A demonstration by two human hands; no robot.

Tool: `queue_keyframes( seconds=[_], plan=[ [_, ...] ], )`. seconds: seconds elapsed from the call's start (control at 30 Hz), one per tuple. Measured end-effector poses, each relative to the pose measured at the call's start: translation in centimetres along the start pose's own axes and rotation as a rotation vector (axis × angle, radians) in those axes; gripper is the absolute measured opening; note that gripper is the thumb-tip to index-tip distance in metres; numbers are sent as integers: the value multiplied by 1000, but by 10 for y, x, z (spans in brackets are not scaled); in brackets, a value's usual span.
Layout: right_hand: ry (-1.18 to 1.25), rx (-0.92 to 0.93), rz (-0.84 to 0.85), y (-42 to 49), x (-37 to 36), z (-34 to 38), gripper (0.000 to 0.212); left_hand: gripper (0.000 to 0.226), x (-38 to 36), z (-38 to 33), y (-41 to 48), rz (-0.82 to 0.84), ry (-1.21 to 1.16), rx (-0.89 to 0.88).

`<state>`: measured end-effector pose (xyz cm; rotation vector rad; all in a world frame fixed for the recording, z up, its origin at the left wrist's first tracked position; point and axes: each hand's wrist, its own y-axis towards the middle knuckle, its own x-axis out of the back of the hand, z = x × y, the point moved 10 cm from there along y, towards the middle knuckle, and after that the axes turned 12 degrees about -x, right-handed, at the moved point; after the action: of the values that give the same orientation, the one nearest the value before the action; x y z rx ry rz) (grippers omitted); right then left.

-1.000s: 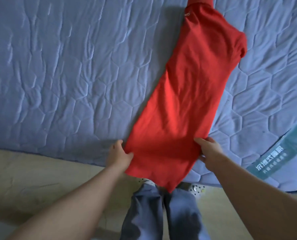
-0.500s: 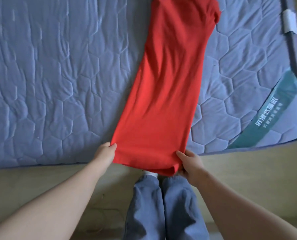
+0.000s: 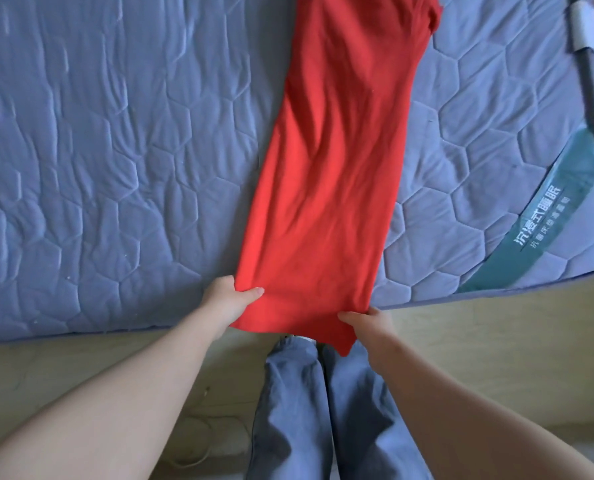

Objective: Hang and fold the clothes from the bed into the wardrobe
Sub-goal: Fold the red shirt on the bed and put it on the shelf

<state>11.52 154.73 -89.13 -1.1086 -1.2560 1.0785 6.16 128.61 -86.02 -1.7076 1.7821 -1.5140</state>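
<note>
A red shirt, folded lengthwise into a long narrow strip, lies on the blue quilted mattress and runs from the top edge of the view down past the mattress's near edge. My left hand pinches the strip's lower left corner, thumb on top. The lower right corner is gripped by my right hand. The hem hangs a little over the mattress edge, above my legs. The shirt's upper end is cut off by the frame.
A teal label band crosses the mattress's near right corner, and a white tag sits on its right edge. My legs in blue trousers stand against the beige bed base. A pale cord lies on it.
The shirt has swung from a diagonal to nearly straight up the mattress and slid toward me. Both hands now hold its bottom corners at the mattress edge.
</note>
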Motion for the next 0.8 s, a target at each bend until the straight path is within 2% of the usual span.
queue_keyframes(
  seconds=[0.1,0.23,0.33,0.43,0.53,0.73,0.8],
  plan=[
    [48,11,14,-14,4,-4,11,20,-1,-4,-14,28,-82,8],
    [158,13,15,-42,9,-16,16,24,1,-7,-36,40,-145,9],
    [226,46,-2,-76,17,-23,6,17,9,-17,-64,-3,-195,-32],
    [242,75,-21,-105,26,-30,13,19,17,-21,-94,-44,-218,-46],
    [251,59,21,-138,31,-47,8,25,22,-20,-128,-55,-236,-46],
    [257,18,37,-188,49,-91,9,25,29,-21,-194,-17,-264,-28],
    [269,-3,55,-208,50,-111,16,23,29,-16,-222,2,-300,1]
  ],
)
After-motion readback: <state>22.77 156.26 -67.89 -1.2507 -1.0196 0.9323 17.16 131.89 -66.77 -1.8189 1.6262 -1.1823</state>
